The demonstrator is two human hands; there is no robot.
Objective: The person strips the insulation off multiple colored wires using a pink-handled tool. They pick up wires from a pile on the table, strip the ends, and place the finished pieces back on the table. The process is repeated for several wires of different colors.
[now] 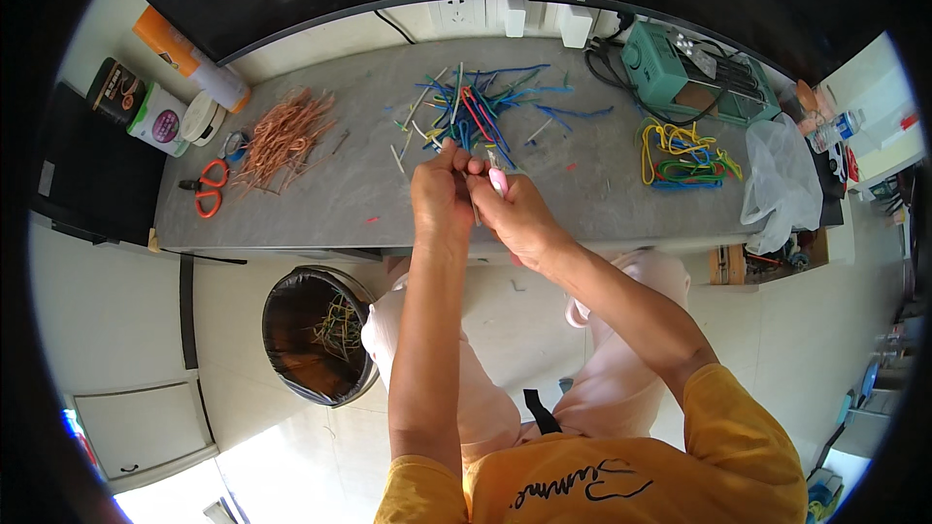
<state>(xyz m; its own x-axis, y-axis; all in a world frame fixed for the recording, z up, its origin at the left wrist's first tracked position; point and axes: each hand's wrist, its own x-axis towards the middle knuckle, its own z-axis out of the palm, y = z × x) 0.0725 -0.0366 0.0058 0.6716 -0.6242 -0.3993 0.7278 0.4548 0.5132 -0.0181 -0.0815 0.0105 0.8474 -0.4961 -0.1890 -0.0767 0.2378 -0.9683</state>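
Observation:
Close together near the front of the grey countertop [349, 222] are both my hands. My left hand [443, 185] has its fingers closed on a thin piece of wire, partly hidden by the fingers. My right hand [513, 211] grips a small pink-handled cutter [499, 180], its metal end pointing away from me beside the left fingertips. Just beyond the hands spreads a pile of short blue, green, red and white insulated wire pieces [480, 113]. Left of it lies a heap of bare copper wire [284, 138]. Bundled yellow, green and blue wires [688, 156] rest on the right.
Orange-handled scissors [207, 193] lie at the left, near several containers. A green metal machine [692, 80] with a black cable stands at the back right, beside a clear plastic bag [783, 175]. A black-lined bin [280, 349] holding wire scraps stands on the floor.

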